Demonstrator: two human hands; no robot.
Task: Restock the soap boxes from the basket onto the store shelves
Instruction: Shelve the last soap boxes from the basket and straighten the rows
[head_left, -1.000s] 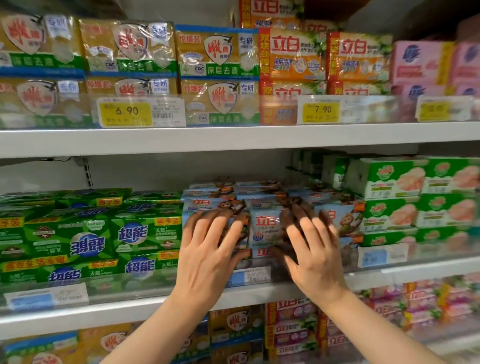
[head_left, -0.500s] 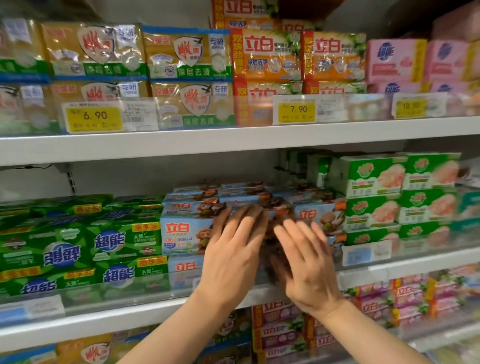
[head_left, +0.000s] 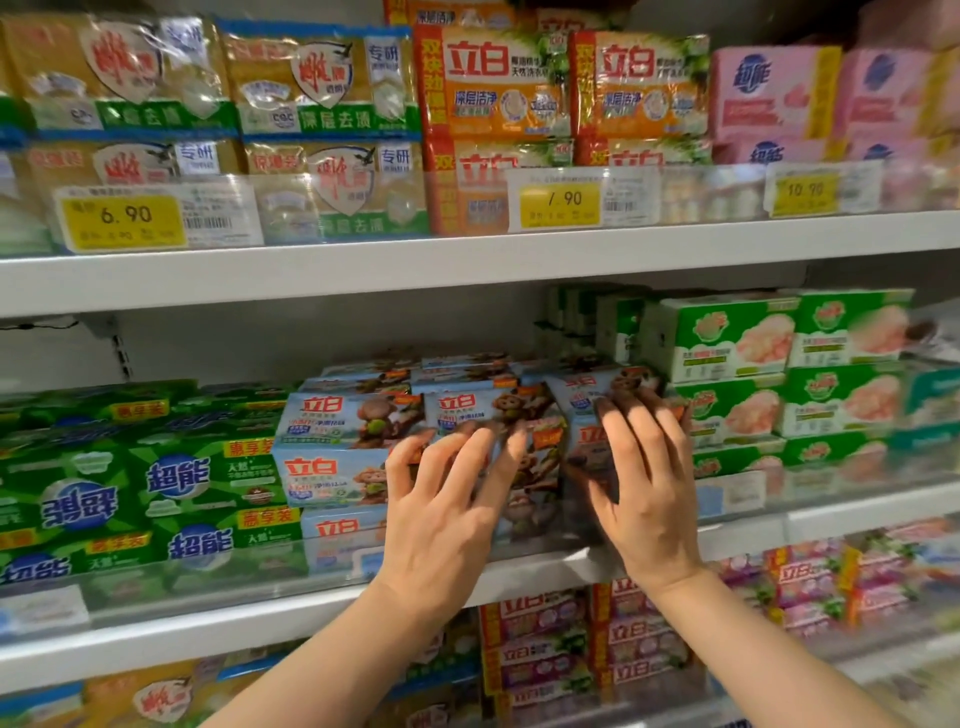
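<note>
On the middle shelf, at the centre of the frame, both hands lie against the stack of light-blue cardboard soap boxes with red lettering and a cartoon monkey (head_left: 332, 470). A second ago the hands sat lower and further left on this stack; half a second ago they were close together on its middle. Now the left hand (head_left: 441, 512) has its fingers spread and lightly bent, tips touching the front of a box in the middle column, while the right hand (head_left: 644, 480) has shifted rightwards, fingers straight and flat against the right-hand column, next to the green-and-white soap boxes with a pink picture (head_left: 722, 338). Neither hand holds a box. The view has also drifted, so the green soap packs with blue ovals (head_left: 171, 483) sit further left in the frame.

My reading is that the boxes are already on the white metal shelf (head_left: 519, 254) and are being squared up, column by column.

The basket is nowhere in view, so how much stock remains cannot be told. Both hands cover much of the middle and right columns. The clear plastic shelf guard (head_left: 831, 480) blurs the bottom row, and the frame edges are smeared.
</note>
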